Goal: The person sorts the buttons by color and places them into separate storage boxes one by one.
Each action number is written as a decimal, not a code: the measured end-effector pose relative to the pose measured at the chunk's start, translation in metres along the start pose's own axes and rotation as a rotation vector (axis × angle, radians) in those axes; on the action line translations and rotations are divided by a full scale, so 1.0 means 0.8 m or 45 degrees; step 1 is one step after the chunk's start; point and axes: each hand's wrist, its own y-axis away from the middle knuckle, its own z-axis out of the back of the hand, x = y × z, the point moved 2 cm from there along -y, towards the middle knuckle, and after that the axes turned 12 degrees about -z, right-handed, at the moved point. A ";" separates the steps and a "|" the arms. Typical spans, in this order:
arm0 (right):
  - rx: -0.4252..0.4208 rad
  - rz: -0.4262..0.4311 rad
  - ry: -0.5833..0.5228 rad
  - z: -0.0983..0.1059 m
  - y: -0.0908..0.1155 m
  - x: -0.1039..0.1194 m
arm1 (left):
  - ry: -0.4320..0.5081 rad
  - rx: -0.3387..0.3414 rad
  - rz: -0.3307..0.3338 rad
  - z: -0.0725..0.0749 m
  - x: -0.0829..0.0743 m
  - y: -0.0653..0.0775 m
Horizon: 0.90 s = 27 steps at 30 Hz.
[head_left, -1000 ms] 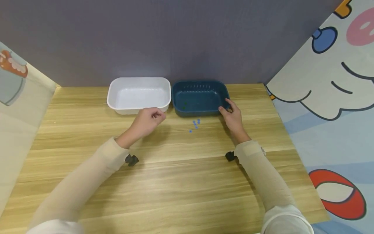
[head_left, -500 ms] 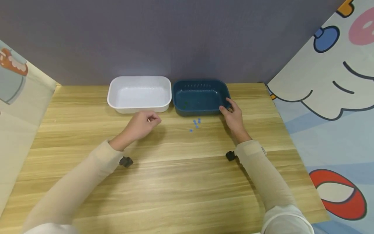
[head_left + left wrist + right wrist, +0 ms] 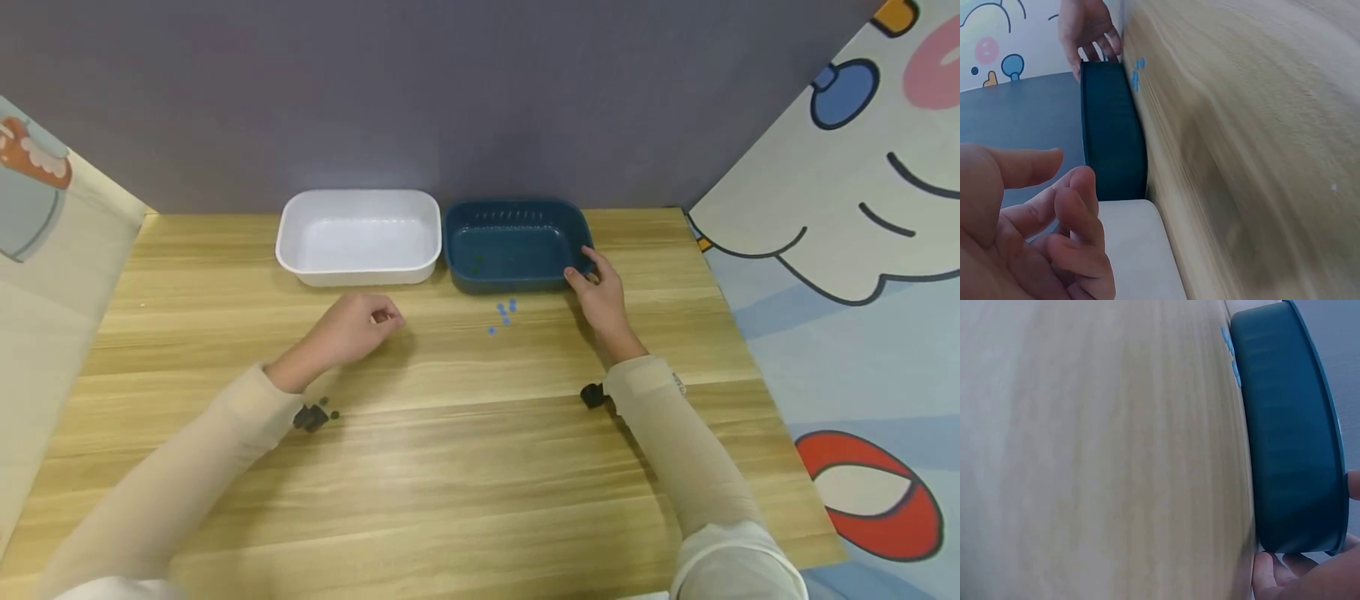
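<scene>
With the left hand, holding nothing visible, thumb parted from loosely curled fingers, over the desk near the white tray. With the right hand, gripping the dark blue tray by the right end. Running left to right, that long axis! Just in front, lying between both hands, nearer the right: small blue pieces.

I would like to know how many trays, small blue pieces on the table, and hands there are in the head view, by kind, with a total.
White tray: 1
Dark teal tray: 1
Small blue pieces: 6, as far as they can be told apart
Left hand and right hand: 2
Total: 10
</scene>
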 end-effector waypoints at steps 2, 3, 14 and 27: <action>-0.004 0.012 0.003 -0.001 0.000 -0.002 | -0.005 0.014 0.014 0.000 0.000 0.004; -0.007 0.018 0.007 -0.001 0.000 -0.002 | -0.007 0.021 0.022 0.000 0.001 0.007; -0.027 0.042 -0.002 -0.001 -0.003 -0.004 | -0.055 0.127 0.075 0.001 0.012 0.036; 0.006 0.010 0.002 -0.003 0.033 0.036 | -0.207 0.509 0.111 0.001 0.013 0.077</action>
